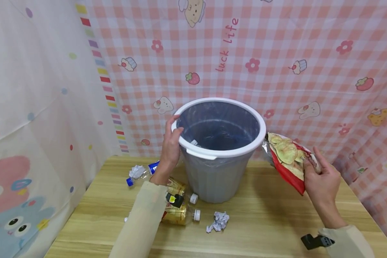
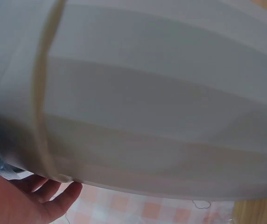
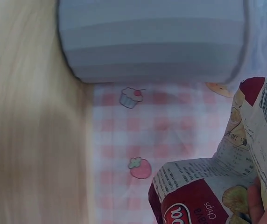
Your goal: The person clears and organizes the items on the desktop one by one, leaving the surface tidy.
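Head: left hand (image 1: 171, 147) grasping the white rim (image 1: 242, 151) of a round grey ribbed plastic bin (image 1: 216, 179), about 9 o'clock on it. Right hand (image 1: 322, 179) pinching a red-and-cream foil chip bag (image 1: 288, 157), just off the bin at 4 o'clock; can't tell if the two touch. Bin stands upright on the light wood-grain tabletop (image 1: 267, 233). Two clear bottles with gold labels and white caps (image 1: 177, 215) lie at 7 o'clock of it, a crumpled white paper ball (image 1: 218, 221) at 6, a clear blue-capped bottle (image 1: 145, 175) at 8.

Left wrist: bin wall fills most of frame; left-hand fingers against it at 7 o'clock.

Right wrist: bin at 12 o'clock, chip bag at 4–5, creased, right-hand fingers partly hidden in its fold.
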`<state>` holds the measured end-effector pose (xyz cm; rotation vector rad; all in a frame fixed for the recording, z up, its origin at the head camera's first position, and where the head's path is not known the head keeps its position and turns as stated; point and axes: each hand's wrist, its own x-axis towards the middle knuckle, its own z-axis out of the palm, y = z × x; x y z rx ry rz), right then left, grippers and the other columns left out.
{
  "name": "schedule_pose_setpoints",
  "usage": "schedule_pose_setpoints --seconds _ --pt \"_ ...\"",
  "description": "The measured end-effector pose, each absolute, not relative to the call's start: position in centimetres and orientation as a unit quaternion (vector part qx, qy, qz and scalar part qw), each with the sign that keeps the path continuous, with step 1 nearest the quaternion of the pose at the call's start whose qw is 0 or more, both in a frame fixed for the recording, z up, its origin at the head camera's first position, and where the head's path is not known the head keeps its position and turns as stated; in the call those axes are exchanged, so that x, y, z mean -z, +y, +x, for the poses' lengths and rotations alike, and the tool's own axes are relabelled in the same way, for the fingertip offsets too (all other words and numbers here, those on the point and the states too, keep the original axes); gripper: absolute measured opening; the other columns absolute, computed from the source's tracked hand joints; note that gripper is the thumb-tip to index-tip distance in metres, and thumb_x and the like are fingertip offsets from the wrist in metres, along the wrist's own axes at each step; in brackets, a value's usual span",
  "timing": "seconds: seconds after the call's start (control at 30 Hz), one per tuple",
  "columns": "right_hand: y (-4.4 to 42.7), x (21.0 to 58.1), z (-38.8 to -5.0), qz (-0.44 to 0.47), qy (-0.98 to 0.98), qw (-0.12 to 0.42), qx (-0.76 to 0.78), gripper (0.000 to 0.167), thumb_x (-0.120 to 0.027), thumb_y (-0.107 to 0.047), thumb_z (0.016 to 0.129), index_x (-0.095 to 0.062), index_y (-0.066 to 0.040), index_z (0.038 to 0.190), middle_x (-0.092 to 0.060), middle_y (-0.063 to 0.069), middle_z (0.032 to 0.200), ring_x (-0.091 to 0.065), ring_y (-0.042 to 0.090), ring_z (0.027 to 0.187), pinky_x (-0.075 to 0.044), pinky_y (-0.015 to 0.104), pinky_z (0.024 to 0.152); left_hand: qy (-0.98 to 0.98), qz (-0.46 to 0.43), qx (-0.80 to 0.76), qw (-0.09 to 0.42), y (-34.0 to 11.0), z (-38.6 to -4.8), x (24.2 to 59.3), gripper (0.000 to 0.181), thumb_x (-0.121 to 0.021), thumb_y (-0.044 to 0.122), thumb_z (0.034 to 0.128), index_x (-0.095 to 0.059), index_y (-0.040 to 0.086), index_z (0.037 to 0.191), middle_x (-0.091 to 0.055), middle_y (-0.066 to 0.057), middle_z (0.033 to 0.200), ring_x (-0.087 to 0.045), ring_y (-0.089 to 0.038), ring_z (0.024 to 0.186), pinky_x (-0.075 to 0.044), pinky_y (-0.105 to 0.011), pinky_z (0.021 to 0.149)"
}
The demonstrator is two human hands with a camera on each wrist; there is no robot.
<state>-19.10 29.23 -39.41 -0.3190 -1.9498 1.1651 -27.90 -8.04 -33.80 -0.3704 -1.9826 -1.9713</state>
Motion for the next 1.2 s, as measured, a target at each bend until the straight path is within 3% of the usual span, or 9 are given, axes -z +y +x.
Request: schedule_pose_setpoints --seconds 0.03,0.23,0.6,0.97,1.2 --pt "29.3 39.2 -19.2 -0.126 -0.772 0.413 -0.467 0.043 -0.068 -0.013 0.090 -0.063 -0.025 0.132 -0.064 0.008 0.127 -0.056 -0.009 0.111 -0.043 0.004 0.083 -0.695 -0.129 0.689 0.160 -8.0 -27.9 33.8 0.049 -0.039 0.022 0.0969 -0.037 0.014 0.146 -0.038 -0.012 0.153 -0.041 -0.029 0.139 -0.034 -0.040 0.114" --pt "29.7 37.6 -19.3 -0.117 -0.750 0.416 -0.501 0.046 -0.066 -0.009 0.090 -0.061 -0.022 0.134 -0.060 0.009 0.135 -0.059 0.003 0.116 -0.045 0.006 0.085 -0.693 -0.126 0.692 0.159 -8.0 -27.9 33.7 0.049 -0.039 0.022 0.0970 -0.037 0.014 0.145 -0.038 -0.012 0.153 -0.041 -0.029 0.139 -0.034 -0.040 0.114" --pt "30.1 35.6 -19.1 -0.128 -0.740 0.415 -0.513 0.047 -0.067 -0.010 0.090 -0.061 -0.026 0.133 -0.061 0.015 0.130 -0.062 -0.007 0.100 -0.047 0.004 0.075 -0.691 -0.138 0.693 0.155 -8.1 -27.8 33.6 0.049 -0.039 0.022 0.0981 -0.035 0.014 0.146 -0.037 -0.011 0.154 -0.041 -0.029 0.139 -0.034 -0.042 0.114" --pt "29.8 32.9 -18.7 -0.102 -0.729 0.425 -0.526 0.048 -0.065 -0.005 0.090 -0.059 -0.023 0.135 -0.059 0.005 0.137 -0.060 0.001 0.112 -0.047 0.006 0.082 -0.689 -0.142 0.694 0.153 -8.1 -27.8 33.7 0.048 -0.039 0.022 0.0989 -0.035 0.015 0.146 -0.036 -0.012 0.154 -0.041 -0.029 0.139 -0.035 -0.043 0.114" --pt "29.7 31.6 -18.6 -0.087 -0.722 0.435 -0.530 0.048 -0.065 -0.005 0.090 -0.060 -0.022 0.134 -0.059 0.006 0.138 -0.060 0.007 0.117 -0.048 0.010 0.086 -0.692 -0.141 0.692 0.151 -8.2 -27.7 33.7 0.048 -0.039 0.022 0.0994 -0.035 0.015 0.146 -0.036 -0.010 0.154 -0.041 -0.028 0.139 -0.034 -0.043 0.114"
